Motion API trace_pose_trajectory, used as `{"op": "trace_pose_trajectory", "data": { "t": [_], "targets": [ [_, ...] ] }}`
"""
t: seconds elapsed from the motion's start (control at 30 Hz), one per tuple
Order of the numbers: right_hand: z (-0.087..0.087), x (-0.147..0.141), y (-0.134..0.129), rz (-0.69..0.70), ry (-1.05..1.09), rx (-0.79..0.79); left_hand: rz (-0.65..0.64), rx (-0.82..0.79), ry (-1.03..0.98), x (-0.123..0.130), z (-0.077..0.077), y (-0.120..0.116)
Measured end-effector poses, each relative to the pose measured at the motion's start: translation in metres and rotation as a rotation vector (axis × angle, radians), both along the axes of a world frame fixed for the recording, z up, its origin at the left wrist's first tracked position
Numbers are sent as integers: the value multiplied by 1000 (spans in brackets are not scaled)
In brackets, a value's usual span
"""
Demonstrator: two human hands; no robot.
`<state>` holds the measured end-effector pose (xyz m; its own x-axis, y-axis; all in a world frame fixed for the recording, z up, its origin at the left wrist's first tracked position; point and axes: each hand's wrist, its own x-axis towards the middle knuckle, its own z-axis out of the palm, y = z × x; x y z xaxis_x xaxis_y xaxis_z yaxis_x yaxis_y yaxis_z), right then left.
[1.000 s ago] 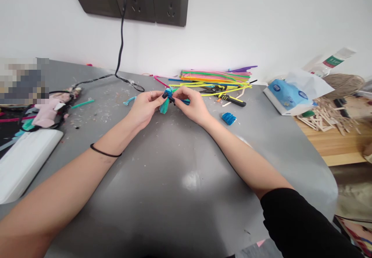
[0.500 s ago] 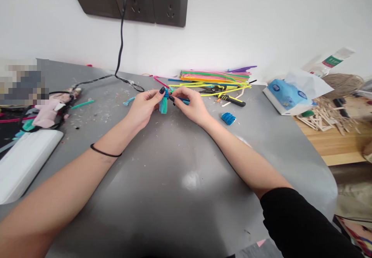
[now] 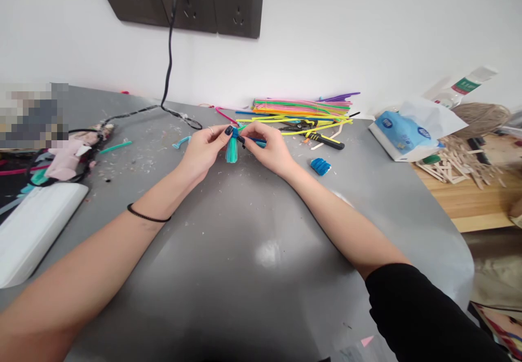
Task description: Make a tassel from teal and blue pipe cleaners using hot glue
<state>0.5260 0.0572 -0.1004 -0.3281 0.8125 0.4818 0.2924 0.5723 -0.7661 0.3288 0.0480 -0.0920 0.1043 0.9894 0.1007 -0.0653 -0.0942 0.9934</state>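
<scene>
Grey tabletop (image 3: 244, 280) is gleaming. Left hand (image 3: 203, 151) and right hand (image 3: 269, 143) are pinching my teal bundle (image 3: 231, 153); slackening could loosen it

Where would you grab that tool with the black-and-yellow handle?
Probably mid-way along its black-and-yellow handle, coming from the person's right and the near side. That end slants out rightward onto the gray table, while its darker head lies in among yellow fuzzy stems.
</scene>
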Motion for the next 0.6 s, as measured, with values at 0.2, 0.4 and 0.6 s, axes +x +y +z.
{"op": "trace_pose_trajectory", "data": {
  "t": [0.2, 0.4, 0.6],
  "targets": [
    [-1, 1, 0, 17, -27, 45, 9, 5, 33, 1, 4, -2],
    [-2, 1, 0, 27, -16, 56, -22, -7, -8, 1, 7, -3],
    [1, 0, -1, 60, -4, 37, -1, -34, -73, -1, 3, 0]
  ]
}}
